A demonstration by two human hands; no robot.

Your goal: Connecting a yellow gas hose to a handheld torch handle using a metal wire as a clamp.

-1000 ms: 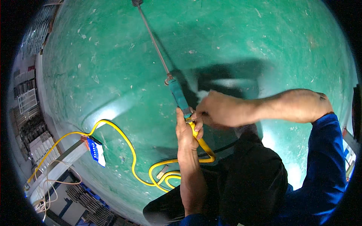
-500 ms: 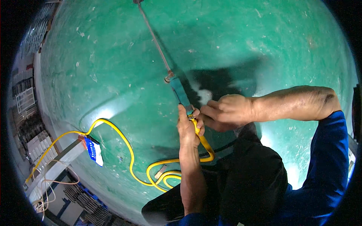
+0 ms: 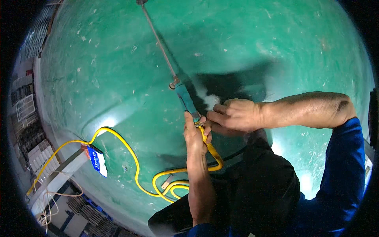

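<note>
A gas torch (image 3: 185, 99) with a teal handle and a long thin metal tube (image 3: 158, 39) points away to the far left over the green floor. A dark nozzle (image 3: 141, 2) sits at its far end. Around the handle's near end, where the yellow hose (image 3: 213, 152) joins, my left hand (image 3: 195, 136) is closed, its thumb along the handle. Just right of that joint is my right hand (image 3: 235, 116), fingers curled together close to the left fingertips. Whatever the right fingers hold, if anything, is hidden.
The hose loops over the green floor (image 3: 118, 71) and runs left across a grey metal beam (image 3: 63, 175). A blue and white packet (image 3: 97, 160) is at the beam's end. Pale cords (image 3: 49, 209) hang there. Stacked metal parts (image 3: 29, 122) line the left side.
The torch and both hands have shifted very slightly left in the picture. My left hand keeps its hold, and the right fingers stay beside the hose joint.
</note>
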